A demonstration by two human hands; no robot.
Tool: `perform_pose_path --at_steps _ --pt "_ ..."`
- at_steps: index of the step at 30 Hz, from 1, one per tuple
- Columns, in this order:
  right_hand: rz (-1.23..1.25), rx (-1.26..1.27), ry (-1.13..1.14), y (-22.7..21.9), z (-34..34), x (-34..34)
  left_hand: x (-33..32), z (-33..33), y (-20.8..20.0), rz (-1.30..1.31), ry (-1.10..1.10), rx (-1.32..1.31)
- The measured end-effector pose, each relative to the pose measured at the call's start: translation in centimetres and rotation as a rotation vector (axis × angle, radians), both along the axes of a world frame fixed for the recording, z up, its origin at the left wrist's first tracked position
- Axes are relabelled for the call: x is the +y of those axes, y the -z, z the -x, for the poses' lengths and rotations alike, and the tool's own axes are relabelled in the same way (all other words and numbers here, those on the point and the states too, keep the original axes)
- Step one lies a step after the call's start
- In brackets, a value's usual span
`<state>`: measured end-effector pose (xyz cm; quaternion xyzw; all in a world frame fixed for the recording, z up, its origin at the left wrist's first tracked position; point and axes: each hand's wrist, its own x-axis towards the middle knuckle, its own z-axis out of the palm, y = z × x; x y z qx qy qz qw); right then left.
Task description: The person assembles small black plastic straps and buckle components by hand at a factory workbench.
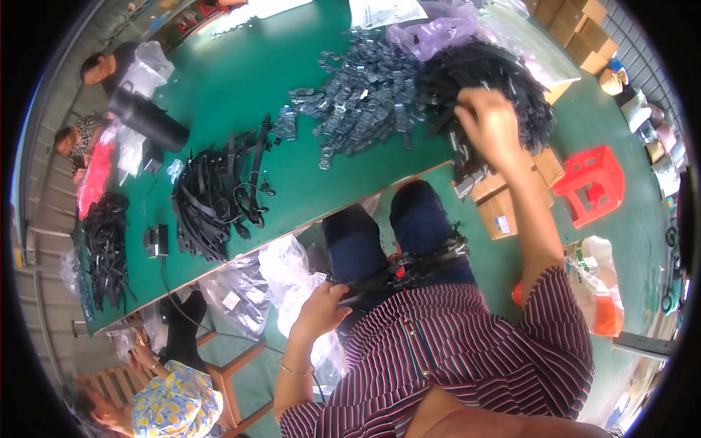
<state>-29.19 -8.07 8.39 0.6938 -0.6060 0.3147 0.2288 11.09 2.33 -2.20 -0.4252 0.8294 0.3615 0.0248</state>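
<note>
My right hand [493,124] is over the edge of a large pile of black straps [478,69] at the table's right end. Its fingers are bent, with a gap between forefinger and thumb, and I see nothing held in them. Some dark straps hang over the table edge just below it. My left hand [319,312] rests low by my lap, thumb and forefinger apart. Its fingertips are at the end of a bundle of black straps [409,269] lying across my thighs. Whether they touch the bundle is unclear.
On the green table [241,95] lie a heap of dark buckles in clear wrapping [372,95], more black straps [212,193] and a black bottle [150,120]. Cardboard boxes [504,212] and a red stool [595,182] stand right. Several people sit along the left.
</note>
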Motion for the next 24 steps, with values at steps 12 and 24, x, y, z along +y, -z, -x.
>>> perform_pose_path --at_steps 12,24 --pt "-0.027 -0.219 0.069 -1.3 2.6 -4.7 -8.6 0.2 -6.6 0.518 -0.492 0.458" --pt "-0.424 -1.503 -0.852 -6.4 -1.6 -1.1 -24.2 1.9 -5.6 0.797 -0.692 -0.065"
